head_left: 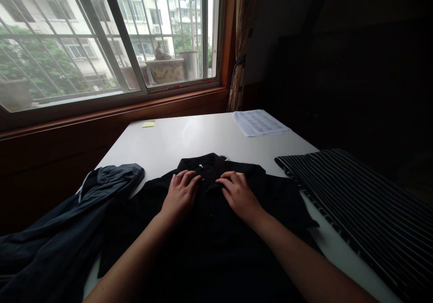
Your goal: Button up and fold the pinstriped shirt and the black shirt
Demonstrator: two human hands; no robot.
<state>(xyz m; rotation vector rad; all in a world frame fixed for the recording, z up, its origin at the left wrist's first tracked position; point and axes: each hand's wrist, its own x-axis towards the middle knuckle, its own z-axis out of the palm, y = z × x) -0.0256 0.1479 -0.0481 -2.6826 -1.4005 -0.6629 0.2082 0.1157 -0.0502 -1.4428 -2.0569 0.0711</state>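
Note:
A black collared shirt (209, 244) lies spread out, front up, with its collar away from me. My left hand (181, 192) is on the left side of the collar, its fingers bent and closed on the cloth; the thumb is mostly hidden. On the opposite side, my right hand (239, 195) has its fingertips and thumb at the collar's right edge, pinching the fabric. Small pale buttons show down the front between my hands. A small white label sits inside the neck.
The shirt lies on a white table (203, 131). Dark blue-grey clothing (111, 185) is heaped at the left; black cloth with white stripes (355, 195) covers the right edge. Printed papers (260, 122) and a yellow sticky note (148, 124) lie at the back. A round object (223, 158) is partly hidden behind the collar.

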